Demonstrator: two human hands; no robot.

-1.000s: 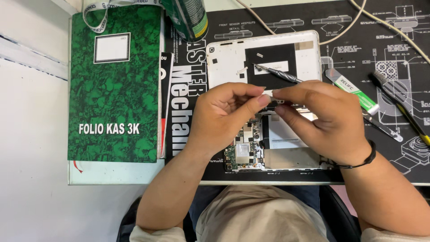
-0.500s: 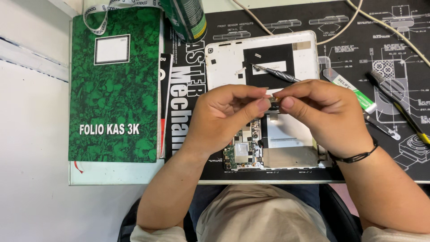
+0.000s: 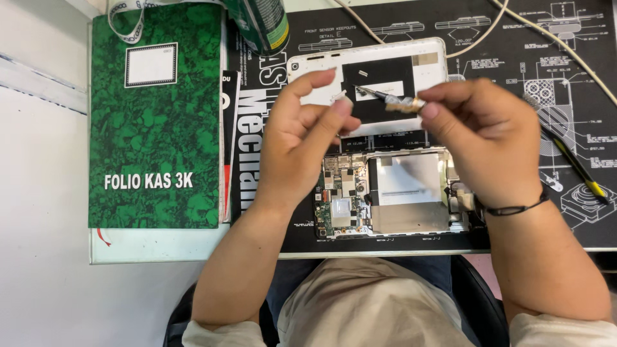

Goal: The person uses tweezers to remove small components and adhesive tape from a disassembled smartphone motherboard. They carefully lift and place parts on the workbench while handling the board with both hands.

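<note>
1. Nearest, the opened tablet (image 3: 385, 193) lies on the black mat (image 3: 514, 77), circuit board bare.
2. Above it, the left hand (image 3: 299, 138) pinches a tiny white part (image 3: 339, 97); the right hand (image 3: 479, 132) grips a small metal piece (image 3: 405, 104). Either could slip into the board.
3. Farther left, a green ledger (image 3: 154, 122) bears 1 white rectangular label.

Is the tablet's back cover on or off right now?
Off. The opened tablet lies with its circuit board and silver battery exposed, and the white back cover lies apart, above it on the black mat.
</note>
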